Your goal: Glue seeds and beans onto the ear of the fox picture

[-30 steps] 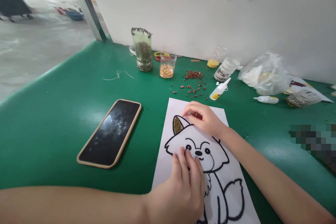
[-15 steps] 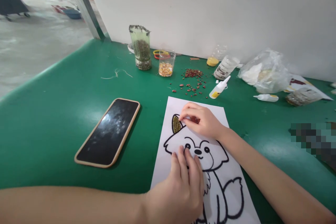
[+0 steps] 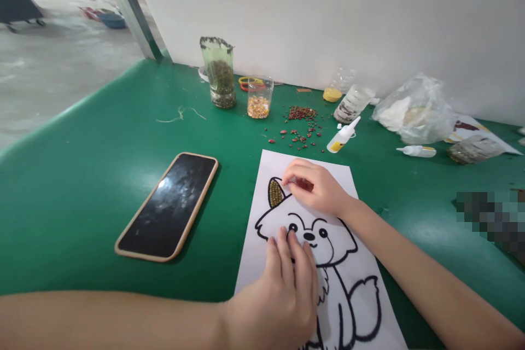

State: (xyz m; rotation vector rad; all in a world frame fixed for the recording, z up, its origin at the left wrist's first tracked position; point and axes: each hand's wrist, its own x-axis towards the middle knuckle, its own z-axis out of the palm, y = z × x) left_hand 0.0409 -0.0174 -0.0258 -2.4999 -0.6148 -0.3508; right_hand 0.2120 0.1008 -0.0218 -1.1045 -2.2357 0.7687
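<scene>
A white sheet (image 3: 266, 254) with a black outline drawing of a dog lies on the green table (image 3: 102, 175). One ear of the dog (image 3: 275, 193) is filled with small green beans. My left hand (image 3: 287, 290) lies flat on the sheet below the dog's face, fingers stretched out and together. My right hand (image 3: 314, 186) hovers just right of the filled ear, its fingertips pinched together with small reddish beans tucked under the fingers.
A black phone (image 3: 168, 205) in a tan case lies left of the sheet. Behind stand a jar of green beans (image 3: 219, 73), a cup of corn kernels (image 3: 259, 99), scattered red beans (image 3: 302, 120), glue bottles (image 3: 343, 135), and plastic bags (image 3: 414, 112).
My right hand moved left toward the bean-filled ear and closed into a tighter pinch. My left hand stayed put on the sheet.
</scene>
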